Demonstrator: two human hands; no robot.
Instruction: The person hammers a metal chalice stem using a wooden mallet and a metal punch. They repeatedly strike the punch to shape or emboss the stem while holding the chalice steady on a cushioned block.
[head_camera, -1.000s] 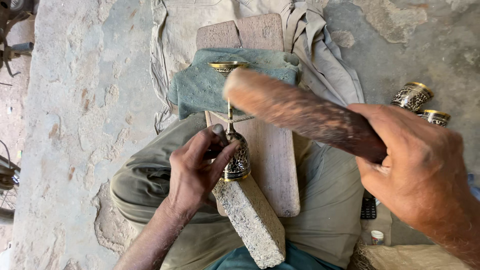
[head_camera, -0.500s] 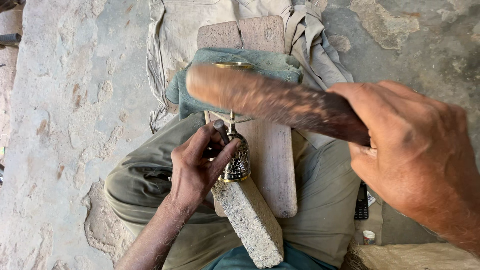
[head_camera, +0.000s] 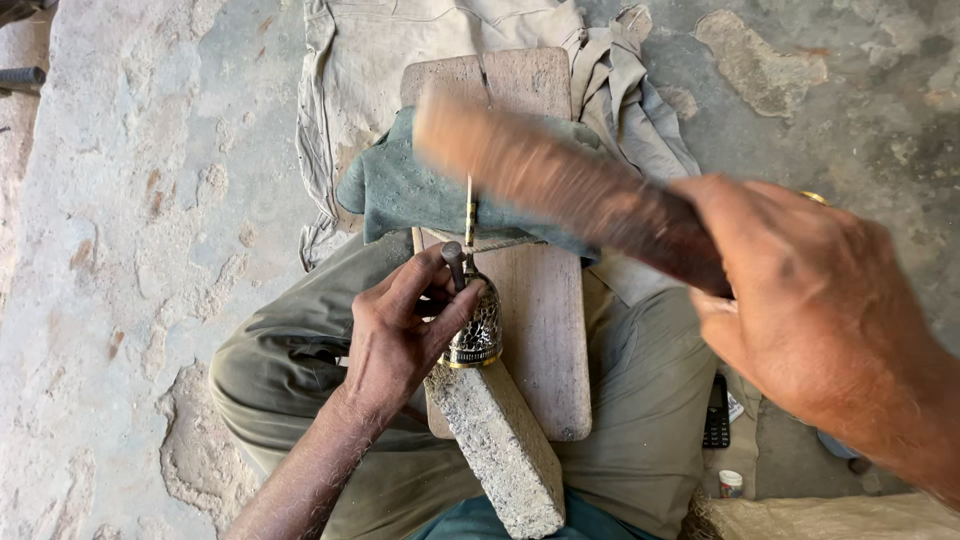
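Item 1, L hand (head_camera: 400, 340): closed w/ thumb and fingers round a thin metal punch (head_camera: 455, 265) and touching the small engraved brass piece (head_camera: 474, 325). Punch tip sits on the brass; shaft tilts a little away from the body.

Item 2, brass piece: domed, dark-patterned w/ gold rim, seated on top end of a rough stone block (head_camera: 500, 445). A slim brass stem (head_camera: 469, 212) runs on from it; long axis approx. away from the body, pointing toward the far end of the wooden board (head_camera: 545, 340).

Item 3, R hand (head_camera: 810, 310): fully closed on the handle end of a wooden mallet (head_camera: 560, 185). Mallet blurred, raised above punch and stem; long axis slants from lower R to upper L.

Item 4, surrounds: board lies across lap, over olive trousers (head_camera: 290, 375). Teal cloth (head_camera: 400, 190) over board's far part, beige cloth (head_camera: 400, 60) beyond. Dark phone (head_camera: 716, 412) and small capped bottle (head_camera: 731, 484) on floor beside R leg.

Risks (judgement): an off-centre blow could glance off the punch head onto L thumb or fingers. Punch could skid on the curved brass and scar the pattern. Piece could slip off the block, being held by hand only. The thin stem could bend if caught by the mallet.
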